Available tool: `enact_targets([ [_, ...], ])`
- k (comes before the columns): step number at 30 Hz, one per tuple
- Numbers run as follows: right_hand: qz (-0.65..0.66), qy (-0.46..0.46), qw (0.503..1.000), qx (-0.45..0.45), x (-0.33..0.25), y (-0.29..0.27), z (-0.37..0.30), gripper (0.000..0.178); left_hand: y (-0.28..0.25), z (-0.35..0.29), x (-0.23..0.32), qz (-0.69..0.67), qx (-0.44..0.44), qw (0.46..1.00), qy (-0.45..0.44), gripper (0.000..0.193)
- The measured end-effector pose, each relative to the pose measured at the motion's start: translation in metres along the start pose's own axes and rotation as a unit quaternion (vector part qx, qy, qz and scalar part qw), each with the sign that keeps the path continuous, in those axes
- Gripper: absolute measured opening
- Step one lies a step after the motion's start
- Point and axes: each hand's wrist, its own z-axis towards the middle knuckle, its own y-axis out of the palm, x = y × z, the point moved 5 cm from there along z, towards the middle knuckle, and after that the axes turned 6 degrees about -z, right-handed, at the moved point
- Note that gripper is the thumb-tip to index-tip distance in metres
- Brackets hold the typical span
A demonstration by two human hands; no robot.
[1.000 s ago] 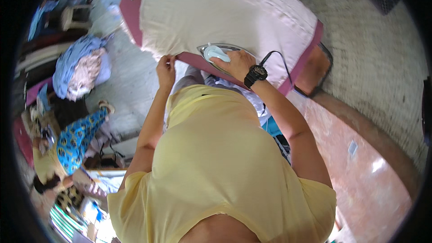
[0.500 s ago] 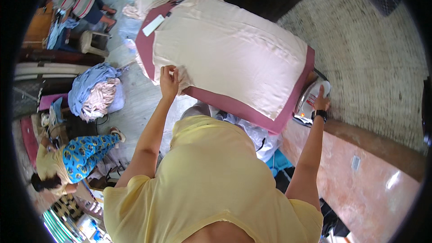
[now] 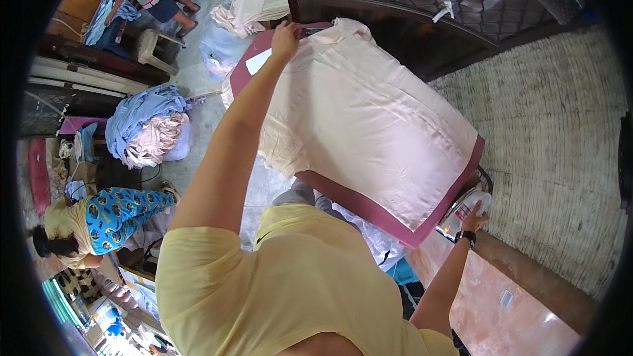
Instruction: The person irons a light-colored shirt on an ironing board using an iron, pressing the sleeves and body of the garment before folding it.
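At the far left edge of the maroon bench (image 3: 402,234), the left hand (image 3: 285,41) ends a long outstretched arm, its grip on anything unclear, while the right hand (image 3: 473,217), arm extended right, grasps the white-handled iron (image 3: 463,207) at the bench's right end. Spread over the bench, the garment (image 3: 369,112) runs lengthwise from far left to near right. It looks pale pink, broadly smooth across the middle and rumpled along its left edge.
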Motion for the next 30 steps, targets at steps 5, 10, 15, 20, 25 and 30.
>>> enact_targets([
  [5,-0.217,-0.169,0.938,0.21,-0.06,-0.052,-0.049,0.083,0.057,0.019,0.003,0.115,-0.067,0.989,-0.061,0.033],
  [10,0.021,-0.389,0.909,0.151,-0.218,-0.019,-0.118,0.055,0.034,0.02,-0.014,0.098,-0.051,0.993,-0.04,0.026],
  [15,0.176,-0.593,0.784,-0.057,-0.411,0.004,-0.278,0.055,-0.059,-0.024,0.033,0.045,0.167,0.985,0.03,0.018],
  [20,0.113,-0.701,0.7,-0.079,-0.483,0.018,-0.37,0.042,-0.103,-0.133,0.122,-0.163,-0.09,0.973,0.136,0.017],
  [25,-0.121,-0.663,0.628,-0.388,-0.413,0.057,-0.398,0.024,-0.125,-0.244,0.13,-0.175,-0.014,0.984,0.011,0.023],
  [30,0.072,-0.546,0.679,-0.486,-0.306,0.08,-0.372,0.018,-0.081,-0.364,0.096,-0.179,-0.104,0.969,-0.136,0.023],
])
